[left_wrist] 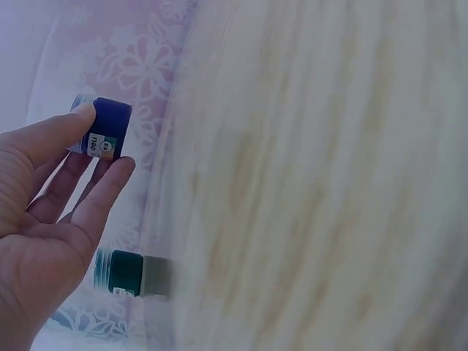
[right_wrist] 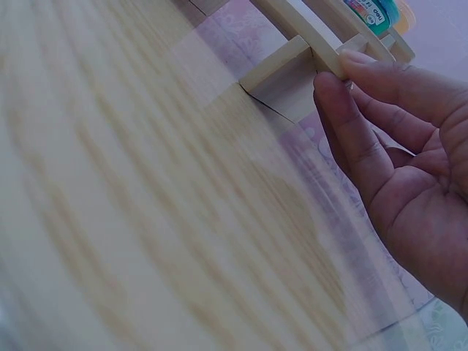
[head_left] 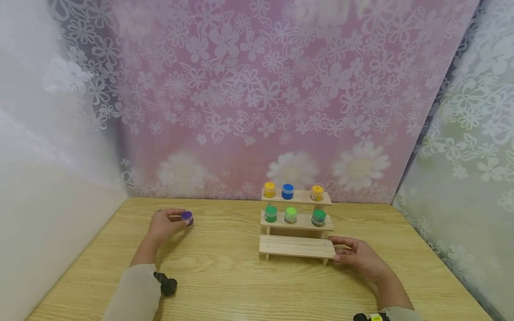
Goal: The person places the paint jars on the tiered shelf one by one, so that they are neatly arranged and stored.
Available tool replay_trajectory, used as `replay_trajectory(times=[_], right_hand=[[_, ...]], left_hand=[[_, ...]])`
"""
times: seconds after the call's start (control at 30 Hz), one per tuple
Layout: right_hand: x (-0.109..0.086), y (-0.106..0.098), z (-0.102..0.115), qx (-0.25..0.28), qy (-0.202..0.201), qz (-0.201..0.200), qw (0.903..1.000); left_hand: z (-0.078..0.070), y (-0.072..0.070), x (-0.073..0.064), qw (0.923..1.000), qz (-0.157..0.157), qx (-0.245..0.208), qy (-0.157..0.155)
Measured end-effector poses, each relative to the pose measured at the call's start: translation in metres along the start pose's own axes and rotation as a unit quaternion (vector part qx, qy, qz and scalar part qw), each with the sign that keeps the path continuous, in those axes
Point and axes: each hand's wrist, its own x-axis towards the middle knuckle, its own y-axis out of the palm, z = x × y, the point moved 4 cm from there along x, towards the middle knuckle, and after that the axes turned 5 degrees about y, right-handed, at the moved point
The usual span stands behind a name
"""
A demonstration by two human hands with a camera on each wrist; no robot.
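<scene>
Wooden table (head_left: pixel 225 285) before pink floral backdrop (head_left: pixel 257 89), side walls apparently white.

Soft, even light, pretty washed out; both wrist views smear the table (left_wrist: pixel 307 183) grain, head view's sharper.

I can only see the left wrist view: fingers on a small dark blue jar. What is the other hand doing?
Observer: The right hand rests at the end of the lowest step of a three-step wooden rack.
Visitor: Is anything on that rack?
Observer: Six small paint jars: yellow, blue and orange on top, three green ones on the middle step.
Visitor: And the bottom?
Observer: No jars stand there.
</scene>
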Motion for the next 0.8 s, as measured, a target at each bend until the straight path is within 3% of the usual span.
replay_trajectory(times=[0.8], right_hand=[[0.000,0.000,-0.001,0.004,0.001,0.003,1.0000]], left_hand=[[-0.039,0.019,-0.017,0.9974,0.014,-0.058,0.042]])
